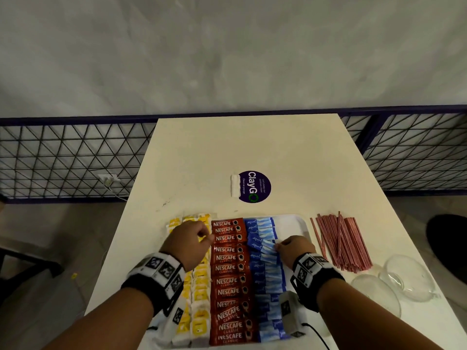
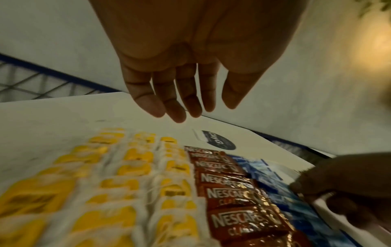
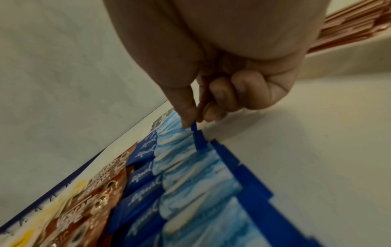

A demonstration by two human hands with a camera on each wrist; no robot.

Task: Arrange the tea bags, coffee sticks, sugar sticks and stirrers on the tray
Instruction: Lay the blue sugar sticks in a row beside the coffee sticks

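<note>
A white tray [image 1: 290,223] lies on the table. It holds columns of yellow tea bags [image 1: 201,291], a column of red Nescafe coffee sticks [image 1: 228,269] and a column of blue sugar sticks [image 1: 265,274]. Red stirrers [image 1: 338,241] lie in a pile on the table, right of the tray. My left hand [image 1: 206,236] hovers over the far tea bags [image 2: 131,167], its fingers [image 2: 177,115] relaxed and holding nothing. My right hand [image 1: 278,246] pinches the right end of one blue sugar stick [image 3: 197,138] between thumb and forefinger [image 3: 193,123], in the upper part of the sugar column.
A round purple sticker [image 1: 254,186] and a small white packet [image 1: 235,185] lie beyond the tray. Two glass bowls [image 1: 404,276] stand at the near right. A grey device with a cable [image 1: 290,314] sits at the tray's near right. A metal grid railing [image 1: 63,157] runs behind the table.
</note>
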